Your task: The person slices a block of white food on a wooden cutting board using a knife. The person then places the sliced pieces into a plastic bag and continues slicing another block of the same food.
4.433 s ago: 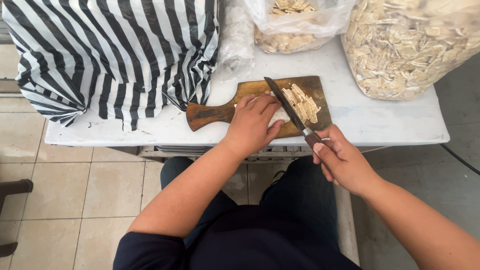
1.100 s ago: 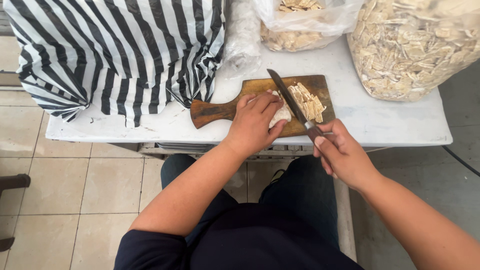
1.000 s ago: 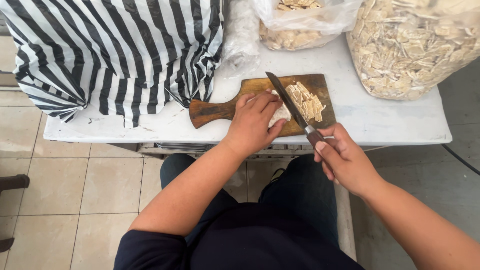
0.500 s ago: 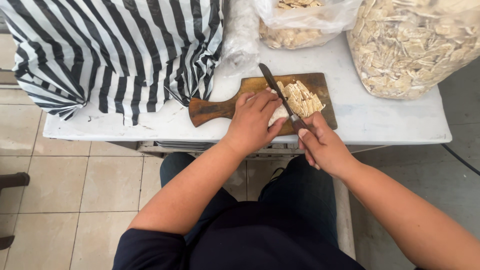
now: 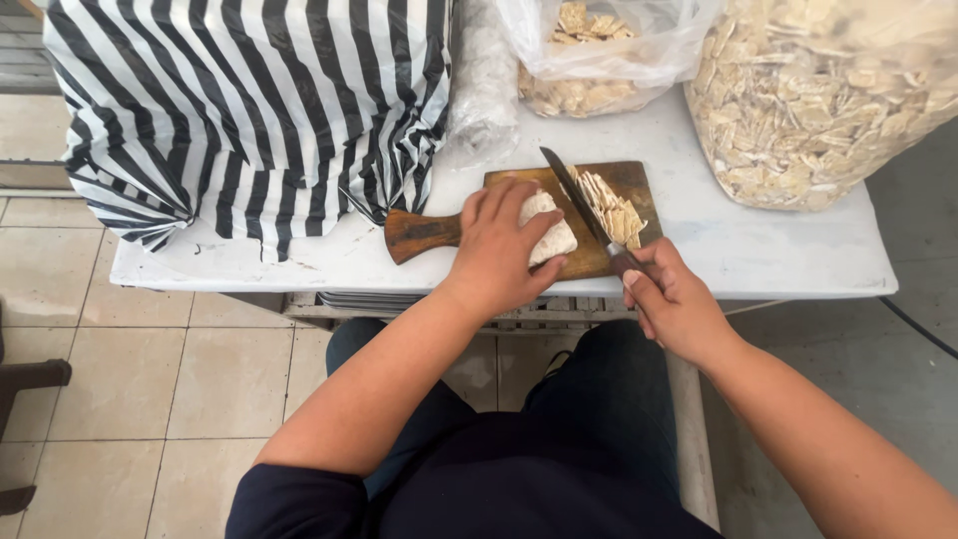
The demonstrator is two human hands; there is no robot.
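Since a moment ago my right hand (image 5: 674, 304) slid the knife (image 5: 584, 210) nearer the white lump (image 5: 547, 232) on the wooden board (image 5: 599, 215), so my left hand (image 5: 499, 250), pressing that lump, must tuck its fingers back while I grip the handle tight.

Small food-prep spot, white table (image 5: 758, 262), tiled floor (image 5: 130, 369), wooden cutting board (image 5: 519, 215), bulk bags of sliced pieces (image 5: 818, 100)

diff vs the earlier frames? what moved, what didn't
The right hand slid forward along the black-handled knife, carrying the blade further onto the wooden cutting board. Unchanged: the left hand still presses the pale block; the cut strips and the bags stay put.
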